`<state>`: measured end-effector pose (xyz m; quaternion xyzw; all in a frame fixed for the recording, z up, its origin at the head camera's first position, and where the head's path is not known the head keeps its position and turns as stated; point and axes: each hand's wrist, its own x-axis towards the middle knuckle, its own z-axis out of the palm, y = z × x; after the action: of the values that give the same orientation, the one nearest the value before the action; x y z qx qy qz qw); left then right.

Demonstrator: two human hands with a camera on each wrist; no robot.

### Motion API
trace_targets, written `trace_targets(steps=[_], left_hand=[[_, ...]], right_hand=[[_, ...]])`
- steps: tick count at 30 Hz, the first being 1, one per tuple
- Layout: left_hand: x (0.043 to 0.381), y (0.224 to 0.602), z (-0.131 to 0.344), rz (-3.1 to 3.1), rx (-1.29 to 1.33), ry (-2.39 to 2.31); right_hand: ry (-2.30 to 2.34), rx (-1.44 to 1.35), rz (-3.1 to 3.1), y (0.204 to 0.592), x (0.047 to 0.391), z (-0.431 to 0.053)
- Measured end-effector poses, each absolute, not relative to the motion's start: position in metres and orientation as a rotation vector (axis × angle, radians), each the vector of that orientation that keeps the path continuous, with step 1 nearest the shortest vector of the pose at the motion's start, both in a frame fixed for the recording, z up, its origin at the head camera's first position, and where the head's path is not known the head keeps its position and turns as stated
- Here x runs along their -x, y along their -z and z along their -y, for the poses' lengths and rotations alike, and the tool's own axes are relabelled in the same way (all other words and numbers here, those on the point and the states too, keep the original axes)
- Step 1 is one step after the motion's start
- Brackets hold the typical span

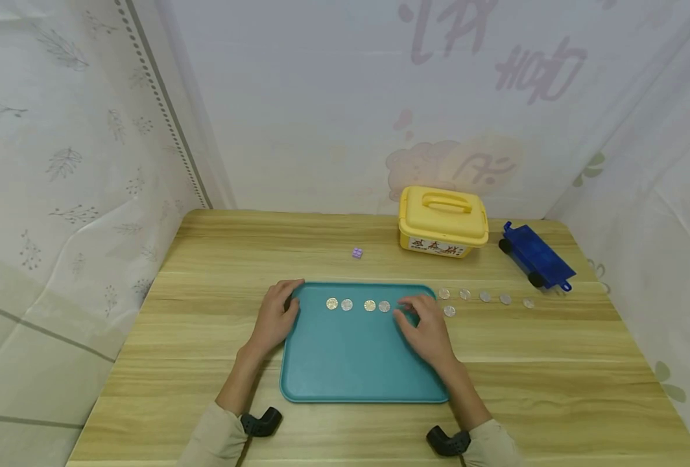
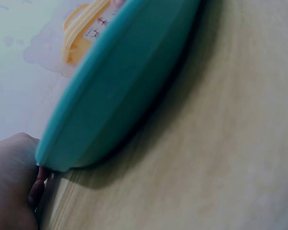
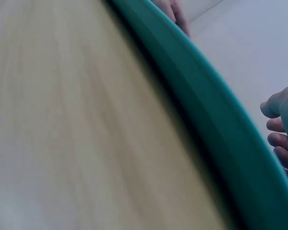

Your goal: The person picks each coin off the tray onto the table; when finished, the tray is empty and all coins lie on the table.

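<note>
A teal tray (image 1: 365, 363) lies flat on the table. Along its far side runs a row of coins: a gold one (image 1: 332, 303), a silver one (image 1: 347, 305), then after a gap another gold coin (image 1: 369, 305) and a silver coin (image 1: 384, 306). My left hand (image 1: 273, 318) rests against the tray's far left corner, its fingers loosely bent at the rim. Over the far right part of the tray is my right hand (image 1: 428, 327), thumb and fingers apart, close to the last silver coin. Nothing shows between its fingers (image 3: 281, 139) in the right wrist view.
Several silver coins (image 1: 485, 296) lie on the wooden table (image 1: 216, 259) right of the tray. Behind stand a yellow lidded box (image 1: 443, 220) with a handle and a blue toy trailer (image 1: 536, 256) on black wheels. A small purple brick (image 1: 357, 253) sits beyond the tray.
</note>
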<state>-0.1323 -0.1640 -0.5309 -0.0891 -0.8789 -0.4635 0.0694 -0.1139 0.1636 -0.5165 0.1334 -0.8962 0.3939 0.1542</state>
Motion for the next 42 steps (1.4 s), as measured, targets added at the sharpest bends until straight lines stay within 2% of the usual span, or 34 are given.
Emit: trace_targets(steps=[14,25,42], left_hand=[[0.132,0.529,0.162,2.651,0.263,1.393],[0.131,0.532,0.165,2.626,0.267,1.399],[0.133,0.533,0.164,2.637,0.263,1.404]], right_hand=[[-1.079,-0.366,2.585,0.531,0.121,-0.129],[-1.045,-0.390,2.586,0.536,0.122,-0.128],[-0.996,-0.273,2.687,0.528,0.122,-0.132]])
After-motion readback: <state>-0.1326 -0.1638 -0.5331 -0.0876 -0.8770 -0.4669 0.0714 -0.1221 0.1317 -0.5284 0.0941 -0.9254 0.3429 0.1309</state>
